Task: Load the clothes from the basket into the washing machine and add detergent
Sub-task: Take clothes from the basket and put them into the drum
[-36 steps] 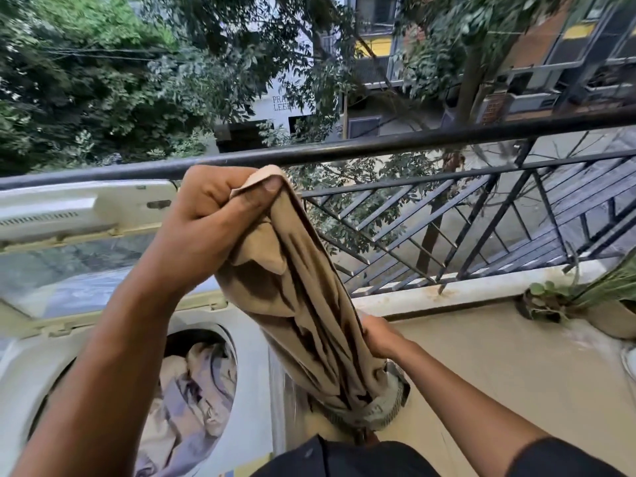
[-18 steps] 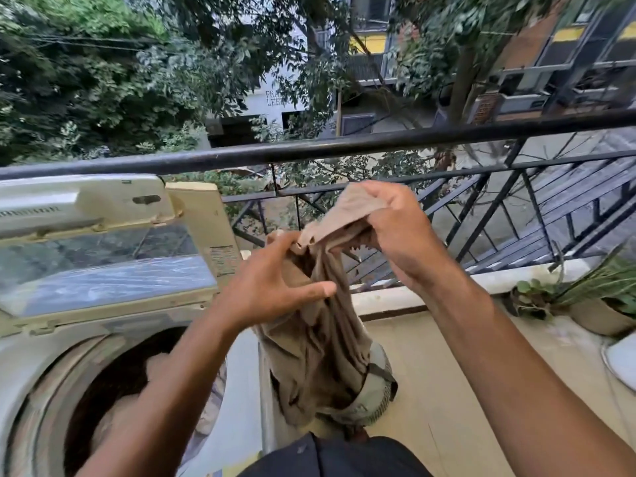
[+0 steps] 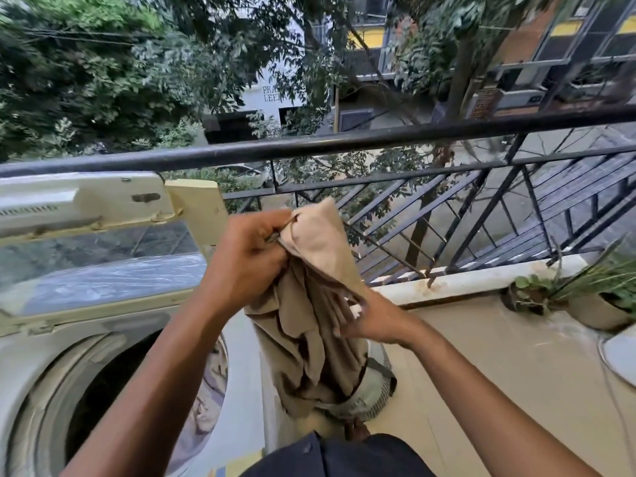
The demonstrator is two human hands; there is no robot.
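Note:
A beige garment [image 3: 313, 325] hangs between my hands, to the right of the washing machine. My left hand [image 3: 247, 256] grips its top edge in a fist. Lower down, my right hand [image 3: 373, 318] pinches a fold on its right side. The top-loading washing machine [image 3: 31, 356] stands at the left with its lid [image 3: 86, 235] raised; pale clothes [image 3: 213, 383] lie inside the drum. The laundry basket [image 3: 373, 390] sits on the floor behind the garment's lower end, mostly hidden. No detergent is in view.
A black metal railing [image 3: 378, 141] runs across in front of me, with trees and a street beyond. Potted plants [image 3: 592, 297] stand on the balcony floor at the right. A white object's edge [image 3: 619, 356] shows at the far right.
My left hand has closed onto the garment's top edge. My right hand has let go of the top and dropped to a lower fold on the right side.

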